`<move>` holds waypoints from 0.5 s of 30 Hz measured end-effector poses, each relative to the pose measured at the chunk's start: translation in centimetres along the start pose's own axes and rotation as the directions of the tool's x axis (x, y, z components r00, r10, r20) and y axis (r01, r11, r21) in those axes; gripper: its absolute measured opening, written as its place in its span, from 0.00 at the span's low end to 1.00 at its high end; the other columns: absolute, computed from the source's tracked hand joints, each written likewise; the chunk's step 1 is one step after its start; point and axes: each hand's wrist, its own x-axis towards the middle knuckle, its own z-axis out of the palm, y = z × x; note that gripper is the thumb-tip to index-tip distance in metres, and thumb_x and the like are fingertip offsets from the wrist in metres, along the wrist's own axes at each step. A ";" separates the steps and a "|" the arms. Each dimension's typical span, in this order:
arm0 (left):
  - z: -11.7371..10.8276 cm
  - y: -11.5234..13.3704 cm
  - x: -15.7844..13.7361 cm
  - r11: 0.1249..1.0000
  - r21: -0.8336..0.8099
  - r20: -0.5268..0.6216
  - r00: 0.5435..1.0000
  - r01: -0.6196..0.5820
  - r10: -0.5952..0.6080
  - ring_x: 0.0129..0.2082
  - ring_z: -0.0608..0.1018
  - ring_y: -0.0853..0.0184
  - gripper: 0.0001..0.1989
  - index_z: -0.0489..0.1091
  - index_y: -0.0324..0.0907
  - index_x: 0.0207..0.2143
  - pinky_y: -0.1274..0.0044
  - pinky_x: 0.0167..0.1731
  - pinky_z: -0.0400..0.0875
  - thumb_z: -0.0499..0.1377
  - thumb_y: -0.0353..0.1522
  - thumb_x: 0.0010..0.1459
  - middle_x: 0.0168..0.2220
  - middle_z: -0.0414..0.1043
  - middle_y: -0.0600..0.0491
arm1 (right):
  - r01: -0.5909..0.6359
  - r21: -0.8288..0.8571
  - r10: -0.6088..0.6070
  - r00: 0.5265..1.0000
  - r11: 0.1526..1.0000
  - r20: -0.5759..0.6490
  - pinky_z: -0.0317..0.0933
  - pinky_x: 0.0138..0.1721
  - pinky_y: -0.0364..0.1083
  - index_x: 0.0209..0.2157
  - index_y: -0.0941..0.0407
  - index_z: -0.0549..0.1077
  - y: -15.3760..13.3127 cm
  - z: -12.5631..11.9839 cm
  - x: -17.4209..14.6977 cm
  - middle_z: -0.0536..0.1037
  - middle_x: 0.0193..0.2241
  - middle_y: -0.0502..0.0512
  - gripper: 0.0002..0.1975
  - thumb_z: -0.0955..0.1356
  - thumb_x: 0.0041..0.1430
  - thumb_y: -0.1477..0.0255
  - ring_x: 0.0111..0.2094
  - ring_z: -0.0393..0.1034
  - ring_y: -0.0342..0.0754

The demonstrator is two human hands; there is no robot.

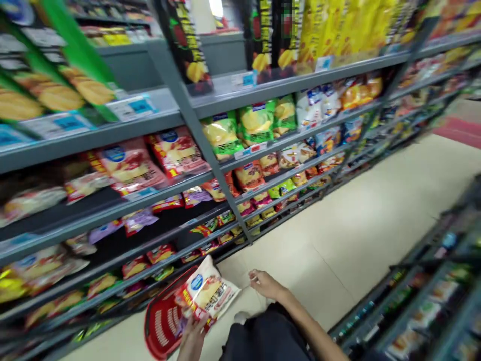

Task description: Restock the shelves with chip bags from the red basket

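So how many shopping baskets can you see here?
1: a red basket on the floor by the bottom shelf, beside the left hand holding a snack bag. Others may be out of view.

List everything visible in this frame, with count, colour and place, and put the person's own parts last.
snack bag: one, white with red and a blue round logo, held over the basket at bottom centre.
basket: one, red, slotted wall, low on the floor by the shelving.
shelving: one long grey run on the left side, several levels, receding to upper right.
shelf packets: many, red-and-white, green, yellow, purple; too blurred to count.
price labels: several, white and blue, on the shelf edges.
second rack: one, dark, lower right, goods blurred.
floor: cream tiles, with a red patch at far right.
left hand: one, gripping the bag's lower edge.
right hand: one, apart from the bag; whether it holds anything is unclear.
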 end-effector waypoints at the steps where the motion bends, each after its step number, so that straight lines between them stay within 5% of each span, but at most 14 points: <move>1: 0.7 0.9 -0.6 0.991 -0.133 -0.033 0.999 0.005 -0.010 0.62 0.76 0.50 0.37 0.69 0.52 0.59 0.60 0.63 0.70 0.69 0.52 0.48 0.52 0.80 0.49 | 0.037 0.039 -0.036 0.999 0.999 -0.010 0.69 0.53 0.49 0.57 0.60 0.72 -0.6 -0.3 -0.4 0.79 0.53 0.64 0.21 0.64 0.67 0.65 0.49 0.77 0.51; 3: 1.5 2.4 -2.0 0.935 -0.354 -0.052 0.999 -0.006 -0.013 0.62 0.75 0.50 0.40 0.68 0.48 0.60 0.60 0.65 0.67 0.73 0.46 0.47 0.55 0.79 0.47 | 0.084 0.153 -0.082 0.996 0.985 -0.018 0.69 0.54 0.50 0.57 0.59 0.70 -1.9 -0.5 -1.2 0.79 0.53 0.64 0.23 0.62 0.69 0.59 0.50 0.77 0.52; 6: 1.5 2.8 -3.9 0.881 -0.473 0.067 0.998 0.018 0.016 0.60 0.77 0.49 0.42 0.67 0.44 0.61 0.57 0.65 0.65 0.76 0.38 0.44 0.55 0.79 0.43 | 0.081 0.309 -0.092 0.996 0.948 0.021 0.69 0.56 0.54 0.56 0.58 0.71 -4.0 0.1 -1.6 0.78 0.55 0.66 0.28 0.64 0.68 0.51 0.54 0.76 0.57; 9: 0.8 0.9 -5.3 0.857 -0.511 0.167 0.986 0.068 0.022 0.56 0.79 0.46 0.39 0.69 0.43 0.57 0.55 0.60 0.70 0.77 0.35 0.42 0.54 0.80 0.42 | 0.040 0.376 -0.105 0.982 0.926 0.156 0.68 0.59 0.56 0.57 0.56 0.70 -5.7 1.4 -1.6 0.77 0.58 0.66 0.29 0.63 0.68 0.48 0.59 0.73 0.59; 15: -3.5 -2.9 -5.4 0.849 -0.528 0.095 0.992 -0.017 0.079 0.55 0.80 0.47 0.36 0.69 0.43 0.55 0.55 0.59 0.70 0.76 0.39 0.44 0.52 0.80 0.42 | -0.089 0.393 -0.052 0.941 0.915 0.334 0.69 0.61 0.59 0.67 0.53 0.58 -8.6 6.9 -0.5 0.70 0.64 0.66 0.38 0.70 0.64 0.51 0.61 0.71 0.58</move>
